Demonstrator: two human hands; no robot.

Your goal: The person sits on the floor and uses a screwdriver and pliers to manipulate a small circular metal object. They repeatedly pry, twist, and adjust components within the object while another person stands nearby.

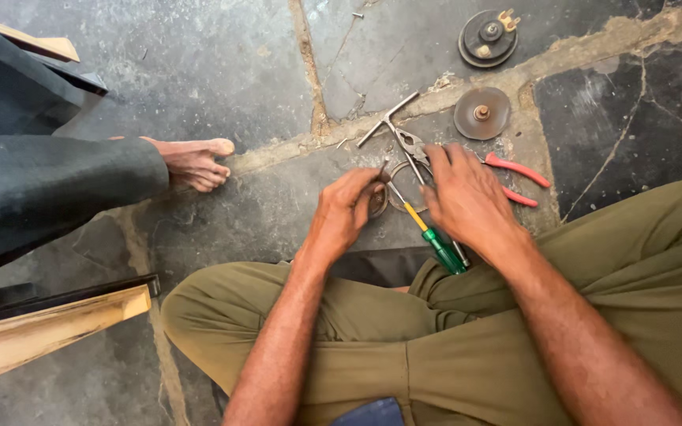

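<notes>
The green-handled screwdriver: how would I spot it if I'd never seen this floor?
Start at the person's right hand, resting on the cracked stone floor in front of the olive trousers. Just beneath that hand's inner edge lies the screwdriver, slanting toward the knee. Its clear green handle with a yellow collar sets it apart from the red-handled pliers and the bare metal T-wrench.

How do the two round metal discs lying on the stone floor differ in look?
The far disc is dark, with raised rings and yellow-tipped terminals at its rim. The near disc is plain brownish, smooth, with one central stud. The near disc lies closer to the pliers and right hand. Both lie flat, untouched.
</notes>
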